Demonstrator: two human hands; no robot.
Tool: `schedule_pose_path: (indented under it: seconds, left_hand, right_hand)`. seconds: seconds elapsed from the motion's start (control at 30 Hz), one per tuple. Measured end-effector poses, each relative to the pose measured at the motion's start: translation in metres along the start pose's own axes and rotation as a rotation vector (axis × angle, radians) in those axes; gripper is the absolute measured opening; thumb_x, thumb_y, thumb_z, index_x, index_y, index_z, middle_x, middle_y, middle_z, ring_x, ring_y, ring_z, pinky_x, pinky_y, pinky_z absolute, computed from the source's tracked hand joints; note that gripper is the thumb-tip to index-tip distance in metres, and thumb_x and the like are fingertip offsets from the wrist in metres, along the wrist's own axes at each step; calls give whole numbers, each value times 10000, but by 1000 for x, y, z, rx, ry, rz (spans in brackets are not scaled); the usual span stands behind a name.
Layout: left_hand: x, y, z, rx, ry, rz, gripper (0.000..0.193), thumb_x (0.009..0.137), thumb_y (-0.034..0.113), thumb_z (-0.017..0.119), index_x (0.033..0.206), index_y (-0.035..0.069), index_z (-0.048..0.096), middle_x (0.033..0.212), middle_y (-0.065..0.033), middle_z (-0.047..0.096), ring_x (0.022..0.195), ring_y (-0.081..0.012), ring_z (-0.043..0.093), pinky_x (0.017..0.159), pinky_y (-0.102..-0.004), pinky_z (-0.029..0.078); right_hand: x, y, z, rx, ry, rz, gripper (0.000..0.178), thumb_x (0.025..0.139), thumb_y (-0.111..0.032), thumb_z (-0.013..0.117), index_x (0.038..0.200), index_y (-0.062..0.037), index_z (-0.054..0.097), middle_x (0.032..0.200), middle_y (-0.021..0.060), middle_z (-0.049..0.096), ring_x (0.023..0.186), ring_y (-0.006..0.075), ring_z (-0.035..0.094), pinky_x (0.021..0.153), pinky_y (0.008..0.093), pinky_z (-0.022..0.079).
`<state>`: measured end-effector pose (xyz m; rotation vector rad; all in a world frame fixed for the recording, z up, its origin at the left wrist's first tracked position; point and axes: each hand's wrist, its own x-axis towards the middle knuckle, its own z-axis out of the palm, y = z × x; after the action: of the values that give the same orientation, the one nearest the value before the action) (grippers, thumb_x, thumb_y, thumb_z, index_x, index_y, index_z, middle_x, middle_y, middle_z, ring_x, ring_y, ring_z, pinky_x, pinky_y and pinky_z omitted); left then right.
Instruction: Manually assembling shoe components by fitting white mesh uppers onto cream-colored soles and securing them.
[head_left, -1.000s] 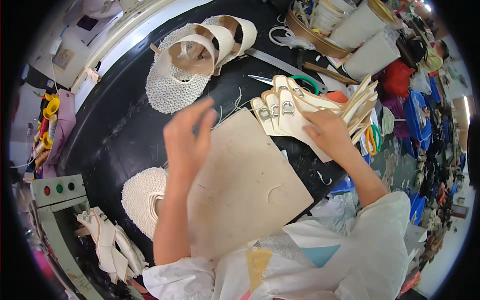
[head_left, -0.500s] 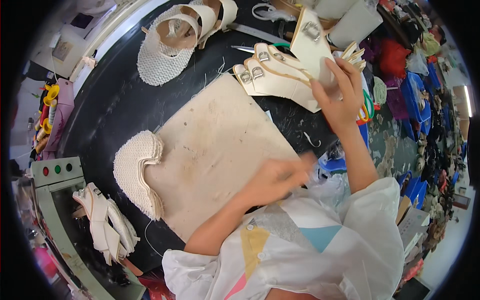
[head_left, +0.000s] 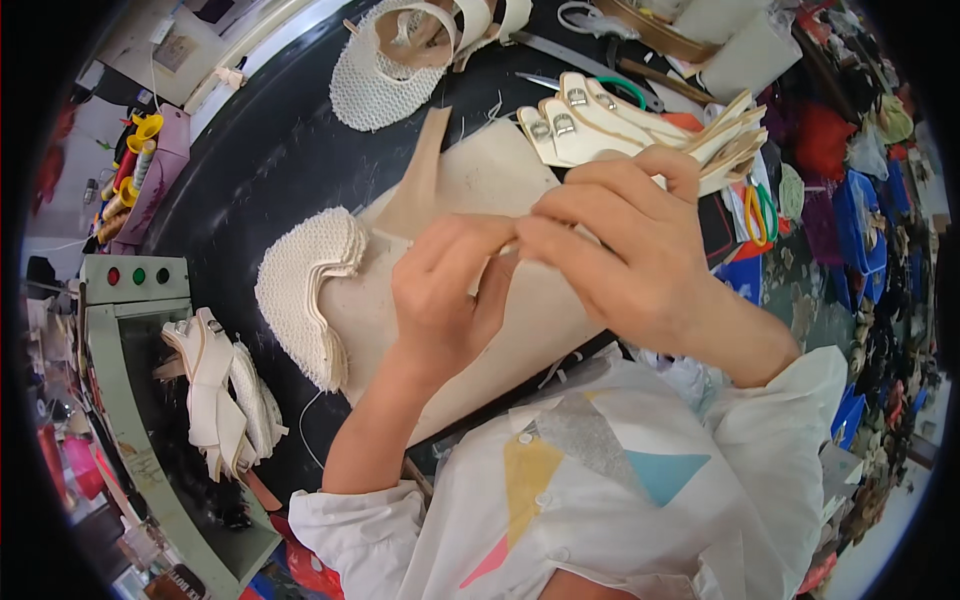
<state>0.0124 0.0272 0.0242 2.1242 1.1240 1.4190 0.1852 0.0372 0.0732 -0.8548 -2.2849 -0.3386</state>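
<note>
My left hand (head_left: 450, 285) and my right hand (head_left: 630, 245) meet above a beige board (head_left: 545, 310), fingers pinched close together. Between them is a shoe strap, mostly hidden by the fingers. A tan strip (head_left: 415, 185), which looks like its underside, sticks out beyond my left hand. Just past my right hand lies a pile of cream shoe straps (head_left: 620, 125) with metal buckles. Left of my left hand, a stack of curved woven white shoe pieces (head_left: 310, 295) rests on the board's edge.
Woven shoe parts (head_left: 385, 85) lie at the far side, near a metal ruler (head_left: 560, 55) and green-handled scissors (head_left: 625, 90). More straps (head_left: 215, 390) sit by a grey control box (head_left: 135, 280) on the left. Orange- and green-handled scissors (head_left: 760, 215) lie at right.
My right hand has brought one buckled strap from the pile toward me, over the board. My left hand has moved up and left to meet it, and both now grip it.
</note>
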Motion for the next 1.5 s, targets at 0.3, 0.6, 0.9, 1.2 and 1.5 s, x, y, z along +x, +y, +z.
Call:
schedule_pose_path:
  seconds: [0.3, 0.6, 0.9, 1.2, 1.5]
  left_hand:
    - [-70, -22, 19, 270, -98, 429, 330, 604, -4, 701, 919, 85, 658, 851, -33, 608, 746, -200, 604, 614, -292, 474]
    - [-76, -20, 1, 351, -121, 586, 164, 683, 27, 617, 632, 127, 498, 849, -16, 632, 915, -170, 638, 929, -364, 361]
    - [-56, -20, -1, 168, -232, 585, 112, 633, -20, 619, 709, 38, 560, 841, -110, 609, 811, -242, 650, 571, -279, 491]
    - [-46, -1, -9, -103, -207, 319, 233, 640, -70, 668, 866, -34, 622, 921, -219, 635, 761, -286, 653, 581, -322, 534]
    - [-42, 12, 3, -198, -221, 285, 166, 597, -118, 638, 638, -2, 528, 655, -75, 499, 612, -267, 645, 457, -294, 515]
  right_hand:
    - [-69, -13, 44, 1135, -666, 968, 159, 854, -78, 521, 735, 26, 540, 607, 65, 479, 581, 112, 417, 519, 271, 336]
    - [-67, -21, 60, 1160, -734, 1014, 267, 908, -207, 483, 794, 26, 545, 661, 119, 513, 629, 136, 478, 602, 306, 404]
    - [-49, 2, 45, 917, -446, 468, 157, 868, -194, 574, 889, -39, 588, 666, 42, 521, 641, 110, 481, 588, 253, 397]
    - [-73, 3, 17, 401, -94, -24, 218, 640, -142, 657, 843, -66, 637, 737, 8, 551, 733, 182, 519, 655, 294, 408]
    - [-51, -15, -17, 525, -384, 122, 249, 554, -86, 638, 791, -15, 623, 794, 70, 578, 703, 205, 547, 592, 296, 431]
